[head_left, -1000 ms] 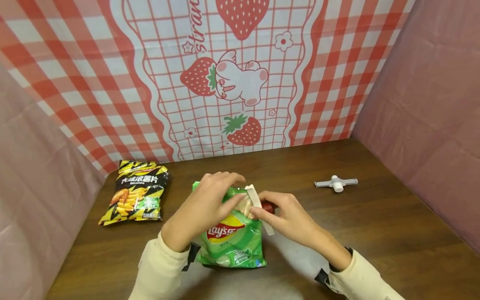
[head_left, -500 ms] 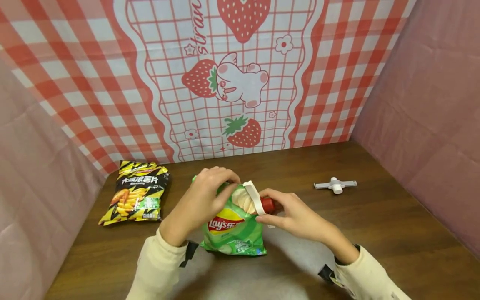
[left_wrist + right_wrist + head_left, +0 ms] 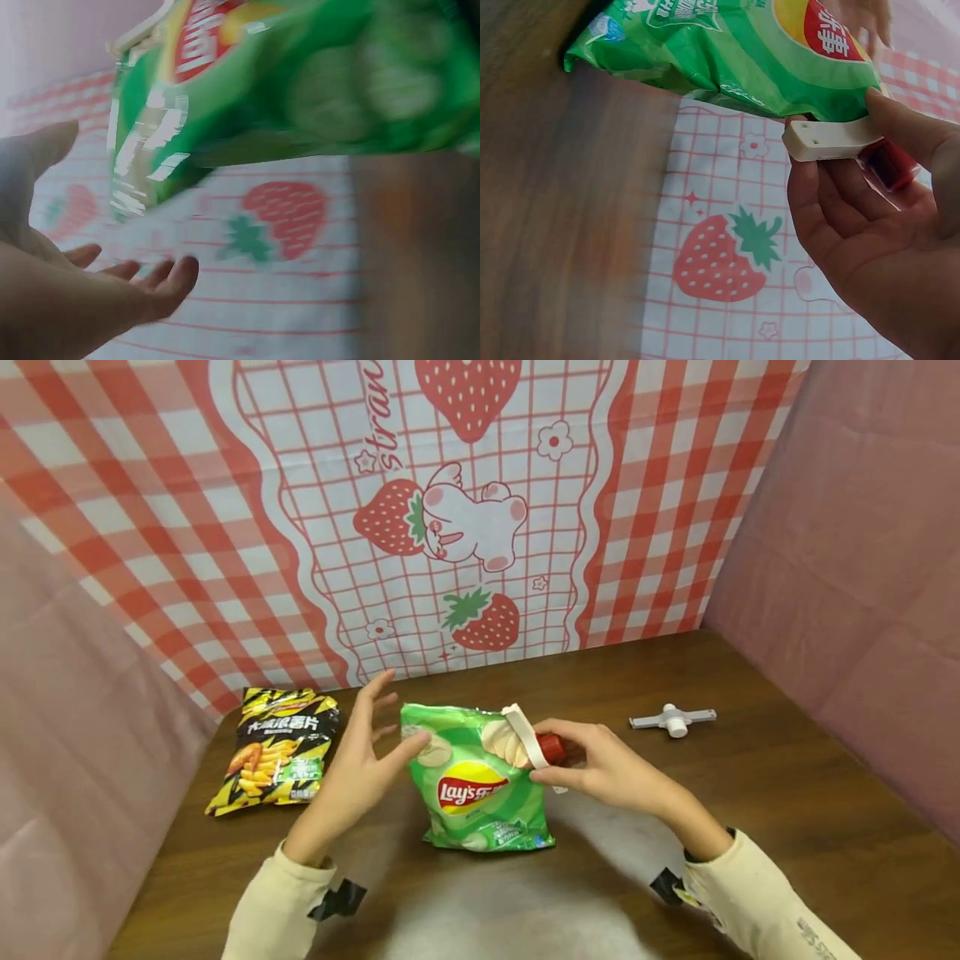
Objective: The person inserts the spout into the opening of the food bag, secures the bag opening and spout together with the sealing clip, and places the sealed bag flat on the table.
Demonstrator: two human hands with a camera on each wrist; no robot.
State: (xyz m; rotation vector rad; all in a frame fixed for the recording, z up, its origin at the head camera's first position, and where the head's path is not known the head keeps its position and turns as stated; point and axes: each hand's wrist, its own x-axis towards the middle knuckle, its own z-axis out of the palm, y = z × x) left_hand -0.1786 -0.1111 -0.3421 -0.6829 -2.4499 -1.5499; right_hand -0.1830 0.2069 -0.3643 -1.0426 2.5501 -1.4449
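Head view showed the right hand (image 3: pixel 600 766) pinching the white clip (image 3: pixel 528 742) clamped across the green chip bag (image 3: pixel 472 785), holding it upright on the table (image 3: pixel 750 827), while the left hand (image 3: pixel 360 768) hovered spread beside it, empty.

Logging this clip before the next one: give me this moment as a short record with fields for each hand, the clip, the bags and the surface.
left hand: open, fingers spread, thumb at the green chip bag
right hand: grips the white clip with a red cap on the green bag's top corner
other bag: black and yellow chip bag, lying flat
spare clip: second white clip, lying apart
surface: wooden table
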